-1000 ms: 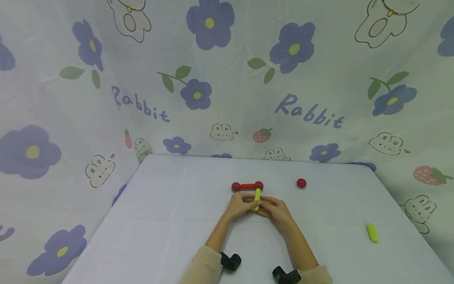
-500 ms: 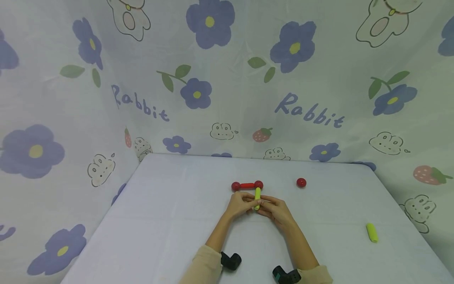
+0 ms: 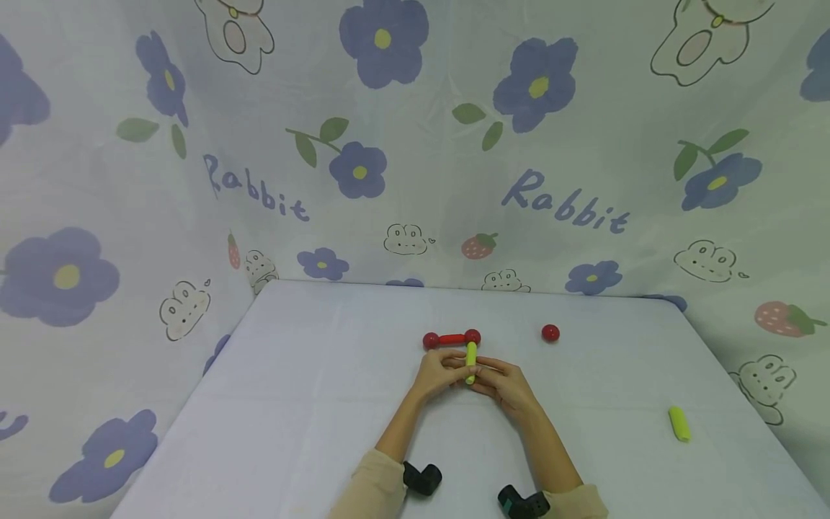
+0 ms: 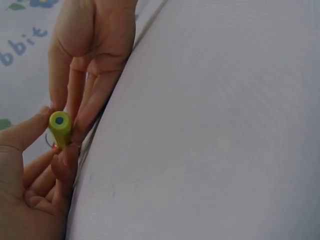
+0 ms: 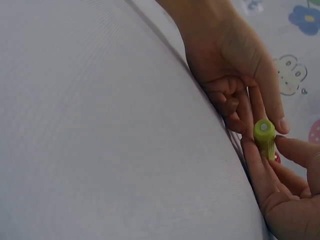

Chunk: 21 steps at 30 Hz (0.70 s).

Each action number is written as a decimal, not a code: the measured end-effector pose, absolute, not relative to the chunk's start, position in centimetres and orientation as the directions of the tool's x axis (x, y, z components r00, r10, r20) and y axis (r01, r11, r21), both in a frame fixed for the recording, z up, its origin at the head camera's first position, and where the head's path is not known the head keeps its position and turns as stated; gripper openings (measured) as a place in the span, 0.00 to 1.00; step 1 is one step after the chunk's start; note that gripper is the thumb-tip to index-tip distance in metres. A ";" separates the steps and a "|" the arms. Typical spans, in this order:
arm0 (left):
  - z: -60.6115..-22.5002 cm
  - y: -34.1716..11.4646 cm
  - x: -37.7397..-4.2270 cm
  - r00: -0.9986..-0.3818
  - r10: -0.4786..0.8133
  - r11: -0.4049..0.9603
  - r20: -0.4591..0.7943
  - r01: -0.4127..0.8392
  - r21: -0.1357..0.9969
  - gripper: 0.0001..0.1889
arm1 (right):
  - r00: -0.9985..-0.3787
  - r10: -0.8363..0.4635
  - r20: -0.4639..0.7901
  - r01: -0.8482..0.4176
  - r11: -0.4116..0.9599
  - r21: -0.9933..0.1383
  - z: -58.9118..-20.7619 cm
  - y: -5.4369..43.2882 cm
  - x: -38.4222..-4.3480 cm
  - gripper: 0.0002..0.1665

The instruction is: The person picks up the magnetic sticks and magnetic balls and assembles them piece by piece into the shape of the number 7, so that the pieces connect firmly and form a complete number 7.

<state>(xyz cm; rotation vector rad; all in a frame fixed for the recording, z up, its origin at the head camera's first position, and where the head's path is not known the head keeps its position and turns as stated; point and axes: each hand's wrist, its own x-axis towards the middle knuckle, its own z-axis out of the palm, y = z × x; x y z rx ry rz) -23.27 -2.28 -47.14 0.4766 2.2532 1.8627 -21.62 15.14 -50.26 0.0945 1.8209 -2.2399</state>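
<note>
Between both hands is a yellow-green magnetic stick (image 3: 470, 362), its near end showing a small round core in both wrist views. My left hand (image 3: 437, 375) pinches it from the left with thumb and fingers. From the right, my right hand (image 3: 507, 389) holds the same stick, thumb (image 5: 295, 149) against its side. In the head view the stick's far end meets a red ball (image 3: 472, 336). That ball and a second red ball (image 3: 431, 341) sit at either end of a red stick (image 3: 452, 339) lying on the table.
A loose red ball (image 3: 550, 332) lies to the right, beyond the hands. Another yellow-green stick (image 3: 679, 424) rests on the white table (image 3: 311, 404) at the far right. Behind the table hangs a flowered rabbit-print curtain (image 3: 415, 202).
The near end of the held stick has swung very slightly to the right. Both hands and the other pieces stay in place.
</note>
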 end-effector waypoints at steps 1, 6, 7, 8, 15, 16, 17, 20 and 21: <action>-47.0 -2.3 -23.2 -0.932 0.355 0.165 0.067 0.133 0.977 0.21 | -0.967 -0.152 -0.207 0.233 -0.187 -0.954 -50.3 15.1 -21.7 0.28; -47.3 -2.2 -23.5 -0.930 0.360 0.173 0.076 0.146 0.974 0.22 | -0.968 -0.135 -0.213 0.234 -0.168 -0.958 -50.3 15.0 -21.7 0.27; -47.7 -2.2 -23.7 -0.930 0.361 0.176 0.072 0.144 0.974 0.23 | -0.968 -0.132 -0.214 0.234 -0.164 -0.958 -50.3 15.0 -21.7 0.27; -48.2 -2.1 -23.9 -0.931 0.358 0.180 0.070 0.142 0.973 0.23 | -0.968 -0.133 -0.213 0.233 -0.158 -0.960 -50.3 15.0 -21.7 0.27; -50.3 -1.8 -25.1 -0.942 0.333 0.212 0.047 0.123 0.969 0.24 | -0.967 -0.155 -0.203 0.228 -0.168 -0.959 -50.1 15.0 -21.7 0.28; -50.3 -1.8 -25.1 -0.942 0.334 0.209 0.045 0.120 0.970 0.25 | -0.966 -0.155 -0.209 0.234 -0.172 -0.957 -50.1 15.0 -21.7 0.28; -50.3 -1.8 -25.1 -0.941 0.334 0.208 0.046 0.121 0.971 0.25 | -0.965 -0.155 -0.211 0.237 -0.173 -0.956 -50.1 15.0 -21.7 0.28; -50.3 -1.8 -25.1 -0.941 0.336 0.217 0.042 0.121 0.969 0.24 | -0.963 -0.156 -0.220 0.247 -0.180 -0.952 -50.0 15.0 -21.7 0.29; -50.3 -1.8 -25.2 -0.941 0.336 0.224 0.044 0.125 0.967 0.24 | -0.963 -0.158 -0.219 0.246 -0.178 -0.953 -50.0 15.0 -21.7 0.29</action>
